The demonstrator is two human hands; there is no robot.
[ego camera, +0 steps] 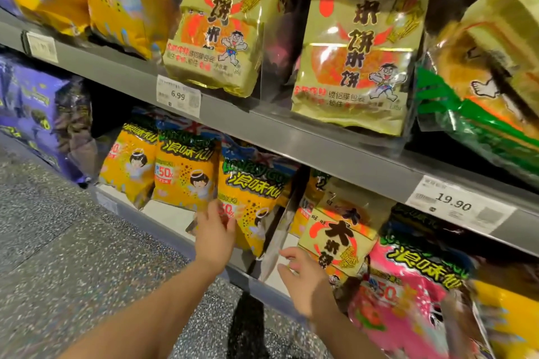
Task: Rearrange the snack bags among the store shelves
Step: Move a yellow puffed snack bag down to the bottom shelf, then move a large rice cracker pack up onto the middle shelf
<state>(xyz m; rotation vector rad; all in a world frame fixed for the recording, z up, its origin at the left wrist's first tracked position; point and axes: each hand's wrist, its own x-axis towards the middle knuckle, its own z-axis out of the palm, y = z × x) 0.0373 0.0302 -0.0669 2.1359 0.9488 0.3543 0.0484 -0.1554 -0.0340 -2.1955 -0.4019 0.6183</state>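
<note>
On the lower shelf stand several orange snack bags with a haloed cartoon figure. My left hand pinches the lower left edge of the nearest orange snack bag, thumb on its front. To the right, a gold rice-cracker bag leans on the same shelf. My right hand hovers just left of the gold bag with fingers spread and loosely bent, holding nothing. A silvery bag side stands between the two hands.
The upper shelf carries two larger gold bags, orange bags at left and a green-edged bag at right. Price tags read 6.99 and 19.90. Purple bags stand at far left, a pink bag at lower right. Speckled floor lies below.
</note>
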